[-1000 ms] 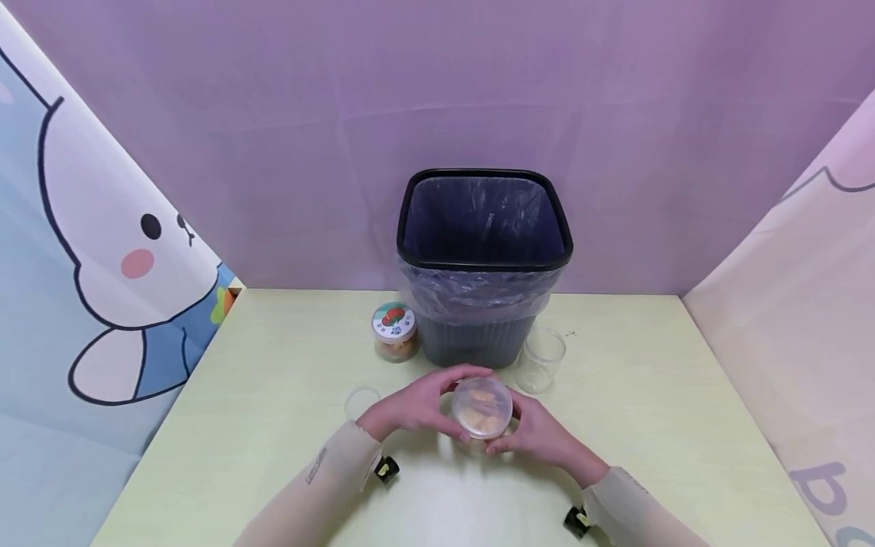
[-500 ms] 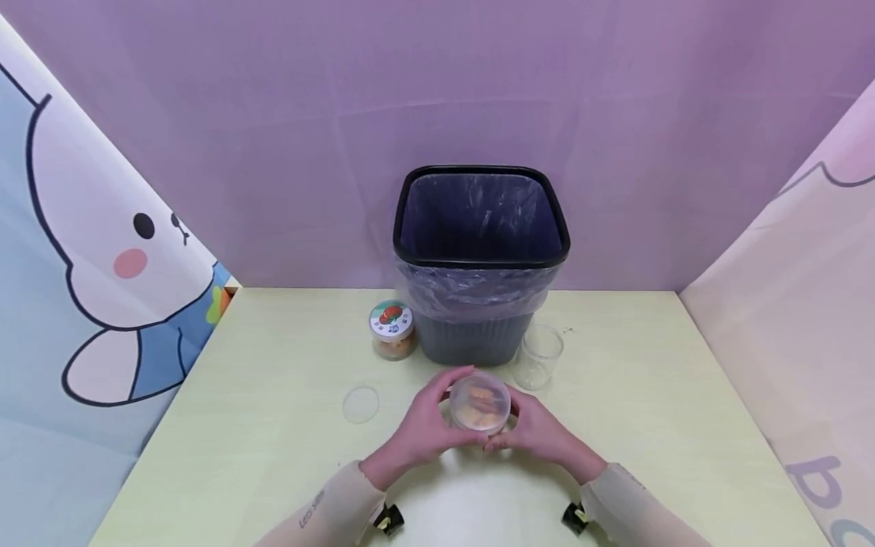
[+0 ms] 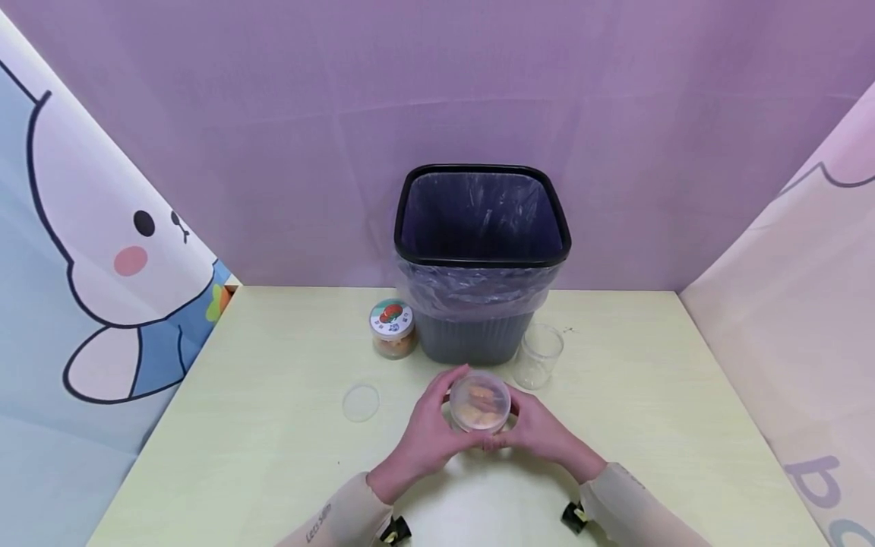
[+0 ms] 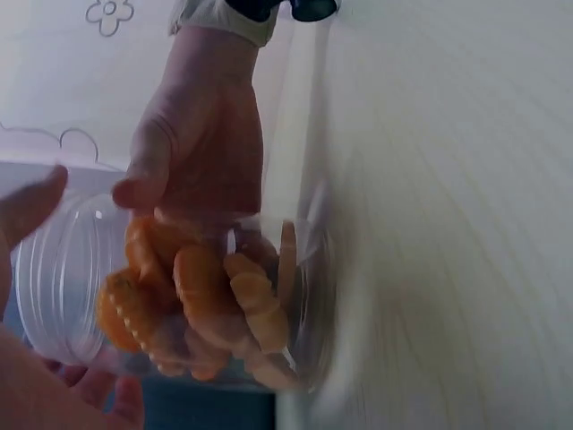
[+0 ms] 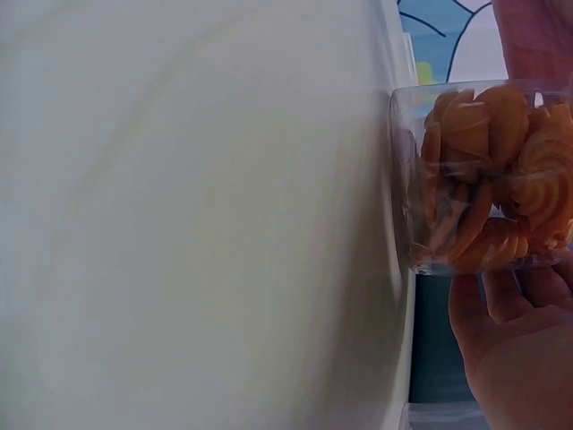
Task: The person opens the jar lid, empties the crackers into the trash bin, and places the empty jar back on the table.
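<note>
A clear plastic jar (image 3: 480, 403) of orange-brown, ridged snack pieces (image 4: 210, 300) stands upright at the front middle of the table. Its round top is translucent. My left hand (image 3: 431, 433) curls round the upper part from the left, near the ribbed rim (image 4: 58, 278) seen in the left wrist view. From the right, my right hand (image 3: 547, 437) holds the jar's side, its fingertips (image 5: 501, 296) against the wall in the right wrist view. Both thumbs meet at the near side. The far fingers are partly hidden behind the jar.
A bin (image 3: 472, 342) with a black rim and plastic liner stands behind the jar. Left of it sits a lidded jar (image 3: 393, 334) with a tomato label; right, a clear container (image 3: 538, 361). A thin clear disc (image 3: 361, 403) lies on the table (image 3: 260, 425) at left.
My left hand has shifted round the jar's rim, its wrist moving nearer and slightly right, which uncovers the clear disc. The right hand keeps its place; the jar has barely moved.
</note>
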A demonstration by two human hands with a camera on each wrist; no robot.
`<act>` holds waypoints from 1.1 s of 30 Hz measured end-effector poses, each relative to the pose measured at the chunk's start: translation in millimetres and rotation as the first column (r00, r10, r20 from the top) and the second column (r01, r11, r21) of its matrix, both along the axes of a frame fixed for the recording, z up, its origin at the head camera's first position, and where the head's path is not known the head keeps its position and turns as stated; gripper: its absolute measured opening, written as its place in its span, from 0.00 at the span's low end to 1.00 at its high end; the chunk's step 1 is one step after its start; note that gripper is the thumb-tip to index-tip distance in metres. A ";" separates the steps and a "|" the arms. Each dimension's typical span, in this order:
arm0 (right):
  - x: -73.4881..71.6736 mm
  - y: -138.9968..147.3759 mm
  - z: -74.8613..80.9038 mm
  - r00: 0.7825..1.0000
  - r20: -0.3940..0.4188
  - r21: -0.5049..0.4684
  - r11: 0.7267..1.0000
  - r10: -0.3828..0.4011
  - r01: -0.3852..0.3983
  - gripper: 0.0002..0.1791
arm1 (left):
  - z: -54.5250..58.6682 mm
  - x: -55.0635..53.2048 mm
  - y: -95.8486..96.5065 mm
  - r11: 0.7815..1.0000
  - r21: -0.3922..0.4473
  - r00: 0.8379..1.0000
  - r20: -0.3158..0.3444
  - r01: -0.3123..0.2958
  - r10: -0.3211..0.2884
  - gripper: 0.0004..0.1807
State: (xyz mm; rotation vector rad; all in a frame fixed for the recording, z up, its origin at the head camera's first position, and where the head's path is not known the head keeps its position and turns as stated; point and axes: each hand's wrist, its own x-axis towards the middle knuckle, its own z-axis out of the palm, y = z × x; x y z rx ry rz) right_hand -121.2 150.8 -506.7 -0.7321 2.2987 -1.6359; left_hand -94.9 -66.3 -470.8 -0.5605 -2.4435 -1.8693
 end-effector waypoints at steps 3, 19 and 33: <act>-0.3 0.1 0.5 1.000 0.007 -0.004 1.000 0.003 -0.003 0.50 | 0.8 -6.0 -5.8 0.997 0.039 0.998 0.011 0.067 -0.068 0.54; 0.6 -0.9 1.5 1.000 0.017 -0.018 1.000 0.007 -0.007 0.50 | -5.9 -79.9 -38.9 0.690 0.260 0.710 0.021 0.676 -0.704 0.53; 1.0 -0.8 2.9 0.999 0.040 -0.015 1.000 -0.002 0.002 0.53 | -6.4 -79.7 -33.9 0.728 0.187 0.715 0.139 0.660 -0.685 0.49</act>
